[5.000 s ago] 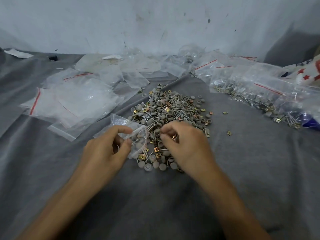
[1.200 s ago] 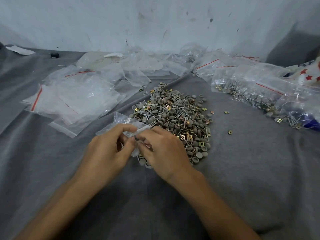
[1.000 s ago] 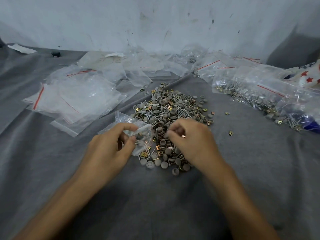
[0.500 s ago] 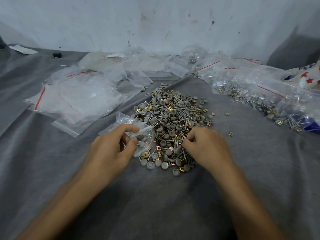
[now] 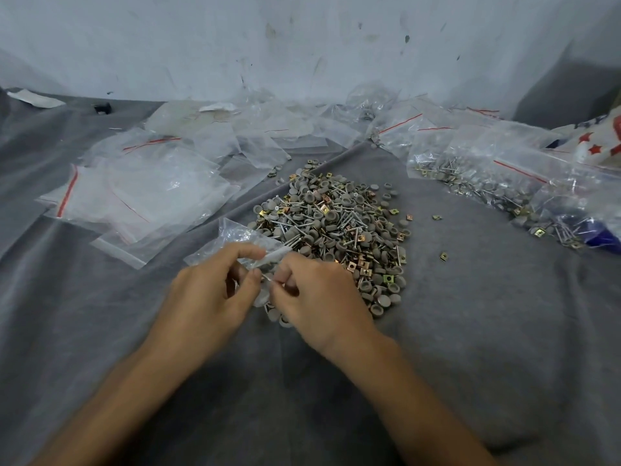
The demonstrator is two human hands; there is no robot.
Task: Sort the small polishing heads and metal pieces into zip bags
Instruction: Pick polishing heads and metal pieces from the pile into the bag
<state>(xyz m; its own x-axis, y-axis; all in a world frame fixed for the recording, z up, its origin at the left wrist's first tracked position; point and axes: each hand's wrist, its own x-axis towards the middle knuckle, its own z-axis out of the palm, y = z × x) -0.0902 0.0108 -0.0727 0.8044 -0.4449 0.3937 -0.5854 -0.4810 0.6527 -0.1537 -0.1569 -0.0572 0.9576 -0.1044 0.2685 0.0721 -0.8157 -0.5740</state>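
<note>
A heap of grey polishing heads, metal pins and brass square pieces [image 5: 339, 227] lies on the grey cloth in the middle. My left hand [image 5: 205, 297] pinches the mouth of a small clear zip bag [image 5: 235, 240] at the heap's near left edge. My right hand [image 5: 319, 297] is against the bag's mouth, its fingers curled and pinching a thin metal pin at the opening. The near part of the heap is hidden behind my right hand.
Empty zip bags with red strips [image 5: 141, 193] lie spread at the left and along the back wall. Filled bags of parts [image 5: 487, 183] sit at the right. A few loose brass pieces [image 5: 443, 256] lie right of the heap.
My right hand moved left from the heap back to the bag's mouth, carrying a pin. My left hand kept holding the bag in place.
</note>
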